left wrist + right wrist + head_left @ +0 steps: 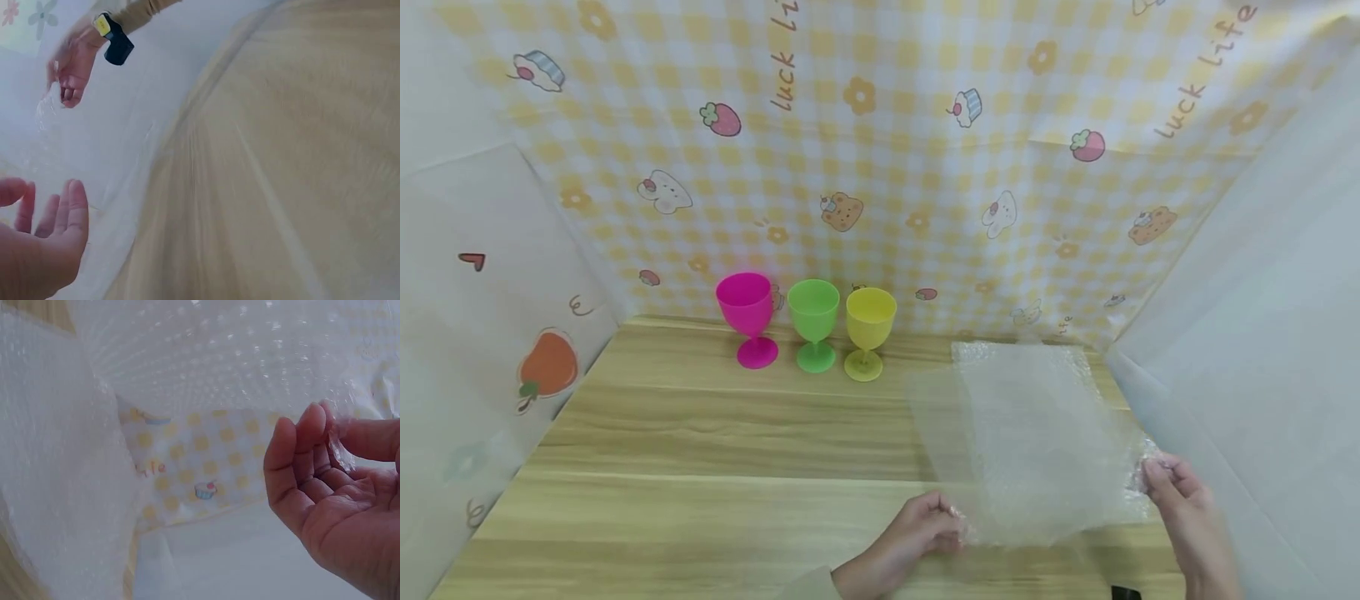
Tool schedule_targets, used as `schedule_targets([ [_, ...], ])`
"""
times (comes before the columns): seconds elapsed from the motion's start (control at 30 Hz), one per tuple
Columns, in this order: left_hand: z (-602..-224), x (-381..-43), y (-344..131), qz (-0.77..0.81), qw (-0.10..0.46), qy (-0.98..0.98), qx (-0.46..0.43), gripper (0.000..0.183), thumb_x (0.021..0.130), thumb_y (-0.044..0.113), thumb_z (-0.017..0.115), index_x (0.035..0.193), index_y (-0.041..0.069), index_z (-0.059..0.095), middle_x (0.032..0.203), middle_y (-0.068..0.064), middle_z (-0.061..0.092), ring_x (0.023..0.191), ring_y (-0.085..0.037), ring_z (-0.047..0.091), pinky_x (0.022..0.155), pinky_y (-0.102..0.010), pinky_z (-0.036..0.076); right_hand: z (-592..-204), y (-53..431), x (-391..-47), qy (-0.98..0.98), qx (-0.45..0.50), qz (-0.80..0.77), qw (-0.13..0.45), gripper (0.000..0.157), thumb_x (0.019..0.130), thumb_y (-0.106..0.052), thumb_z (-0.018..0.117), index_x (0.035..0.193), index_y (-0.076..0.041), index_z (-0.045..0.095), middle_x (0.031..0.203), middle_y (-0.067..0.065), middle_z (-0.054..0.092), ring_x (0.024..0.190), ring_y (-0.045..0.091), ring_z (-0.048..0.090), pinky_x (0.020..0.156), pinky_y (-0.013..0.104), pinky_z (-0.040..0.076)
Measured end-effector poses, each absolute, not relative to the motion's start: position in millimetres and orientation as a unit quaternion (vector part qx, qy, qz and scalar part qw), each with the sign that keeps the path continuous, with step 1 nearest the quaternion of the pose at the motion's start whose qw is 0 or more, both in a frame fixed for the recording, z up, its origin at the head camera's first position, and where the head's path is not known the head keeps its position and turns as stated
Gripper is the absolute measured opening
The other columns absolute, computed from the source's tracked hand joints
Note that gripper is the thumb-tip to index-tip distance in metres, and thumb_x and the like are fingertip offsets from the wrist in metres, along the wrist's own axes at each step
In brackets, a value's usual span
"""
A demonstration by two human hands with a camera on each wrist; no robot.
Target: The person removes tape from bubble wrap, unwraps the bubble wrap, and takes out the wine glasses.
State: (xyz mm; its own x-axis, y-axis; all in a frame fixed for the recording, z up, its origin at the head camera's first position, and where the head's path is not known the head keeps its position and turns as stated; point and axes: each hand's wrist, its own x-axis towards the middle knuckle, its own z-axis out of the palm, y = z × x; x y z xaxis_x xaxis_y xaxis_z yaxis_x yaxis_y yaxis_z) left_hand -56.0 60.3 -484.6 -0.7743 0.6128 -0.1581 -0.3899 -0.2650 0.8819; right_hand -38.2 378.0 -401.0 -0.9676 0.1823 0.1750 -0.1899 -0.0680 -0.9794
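Observation:
Both hands hold a clear sheet of bubble wrap (pixel 1037 492) stretched between them at the front right of the table. My left hand (pixel 917 533) pinches its near left corner. At the right edge, my right hand (pixel 1187 500) grips a bunched corner between thumb and fingers. The right wrist view shows the bubbles of the held sheet (pixel 250 350) close up, with the right hand (pixel 337 487) at its edge. Beneath it, more bubble wrap (pixel 1022 354) lies flat on the table, partly seen through the raised sheet.
Three plastic goblets stand in a row along the back: pink (pixel 747 308), green (pixel 814 312) and yellow (pixel 870 321). Behind them hangs a yellow checked cloth (pixel 887 150). White sheeting (pixel 1262 333) borders the wooden table (pixel 700 467) at both sides.

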Motion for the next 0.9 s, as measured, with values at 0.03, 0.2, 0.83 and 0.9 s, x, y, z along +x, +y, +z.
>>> schedule_targets([
  [0.03,-483,-57,63,0.787,0.296,0.529,0.118,0.007,0.085,0.011,0.054,0.087,0.004,0.053,0.088,0.002,0.059,0.079,-0.008,0.058,0.082,-0.031,0.052,-401,380,-37,-0.652,0.005,0.745,0.139,0.025,0.093,0.004,0.038,0.092,-0.012,0.057,0.079,-0.008,0.06,0.074,0.002,0.055,0.07,0.012,0.045],
  [0.2,-478,-66,73,0.754,0.209,0.594,0.188,0.019,0.086,0.014,0.054,0.092,-0.004,0.051,0.106,-0.006,0.058,0.093,-0.006,0.056,0.083,-0.018,0.047,-405,386,-30,-0.564,-0.029,0.804,0.187,0.019,0.091,0.005,0.043,0.091,-0.006,0.058,0.081,-0.002,0.065,0.076,0.006,0.059,0.071,0.014,0.049],
  [0.83,-504,-89,123,0.661,0.24,0.705,0.093,0.005,0.087,0.012,0.053,0.088,0.01,0.057,0.068,0.0,0.065,0.045,-0.007,0.054,0.038,-0.016,0.039,-544,490,-48,-0.559,-0.398,0.707,0.17,0.033,0.08,-0.012,0.067,0.105,-0.021,0.048,0.074,-0.013,0.061,0.064,0.003,0.062,0.062,0.017,0.054],
  [0.9,-506,-89,126,0.662,0.236,0.706,0.087,0.005,0.087,0.012,0.052,0.087,0.01,0.056,0.066,-0.001,0.065,0.043,-0.006,0.052,0.036,-0.015,0.036,-539,482,-48,-0.587,-0.425,0.669,0.166,0.03,0.082,-0.016,0.066,0.104,-0.025,0.048,0.072,-0.019,0.058,0.063,-0.001,0.06,0.056,0.016,0.052],
])
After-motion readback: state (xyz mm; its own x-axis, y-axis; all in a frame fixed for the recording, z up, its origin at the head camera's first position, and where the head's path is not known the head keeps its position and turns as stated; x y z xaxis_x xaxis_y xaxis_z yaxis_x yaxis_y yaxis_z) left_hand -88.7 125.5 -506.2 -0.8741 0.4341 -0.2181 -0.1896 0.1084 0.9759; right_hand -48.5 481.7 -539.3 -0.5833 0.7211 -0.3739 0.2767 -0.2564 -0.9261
